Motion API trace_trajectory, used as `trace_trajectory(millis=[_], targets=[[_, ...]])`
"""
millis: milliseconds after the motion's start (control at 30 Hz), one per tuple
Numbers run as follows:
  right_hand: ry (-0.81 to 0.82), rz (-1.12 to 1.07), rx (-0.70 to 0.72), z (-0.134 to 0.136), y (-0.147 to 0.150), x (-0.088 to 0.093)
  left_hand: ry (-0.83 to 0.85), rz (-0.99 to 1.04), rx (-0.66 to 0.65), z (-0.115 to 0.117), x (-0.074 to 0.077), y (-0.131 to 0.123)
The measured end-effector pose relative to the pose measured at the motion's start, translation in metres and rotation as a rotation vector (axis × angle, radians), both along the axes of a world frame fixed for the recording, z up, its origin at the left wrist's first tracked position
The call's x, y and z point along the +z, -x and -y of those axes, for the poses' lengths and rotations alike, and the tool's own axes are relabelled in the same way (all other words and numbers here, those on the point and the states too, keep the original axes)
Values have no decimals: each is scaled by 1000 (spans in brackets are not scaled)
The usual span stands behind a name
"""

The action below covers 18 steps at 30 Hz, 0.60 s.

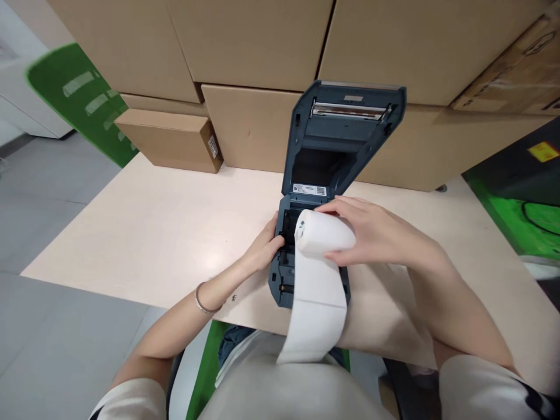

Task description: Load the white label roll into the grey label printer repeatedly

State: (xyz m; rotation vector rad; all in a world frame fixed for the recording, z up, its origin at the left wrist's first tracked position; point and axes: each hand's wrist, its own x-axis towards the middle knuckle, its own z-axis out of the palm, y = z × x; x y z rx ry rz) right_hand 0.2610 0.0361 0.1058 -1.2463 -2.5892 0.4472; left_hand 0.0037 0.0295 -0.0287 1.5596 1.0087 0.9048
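A dark blue-grey label printer stands on the table with its lid swung up and back. My right hand is closed around a roll of white labels, which it holds over the printer's open bay. From the roll a strip of labels hangs down past the printer's front toward my lap. My left hand grips the left side wall of the printer, thumb over the rim at the bay. Part of the bay is hidden behind the roll and the strip.
Large cardboard boxes are stacked along the table's back edge. A smaller carton lies at the back left of the pale table. Beyond the left edge is a green chair back. Dark equipment is at the right.
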Motion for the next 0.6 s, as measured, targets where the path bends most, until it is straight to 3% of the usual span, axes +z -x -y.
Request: trace_trajectory(millis=[233, 600], targets=[[-52, 157, 19, -21, 28, -4, 24, -21, 1, 0, 0, 1], [39, 115, 23, -36, 23, 1, 14, -32, -11, 0, 4, 0]])
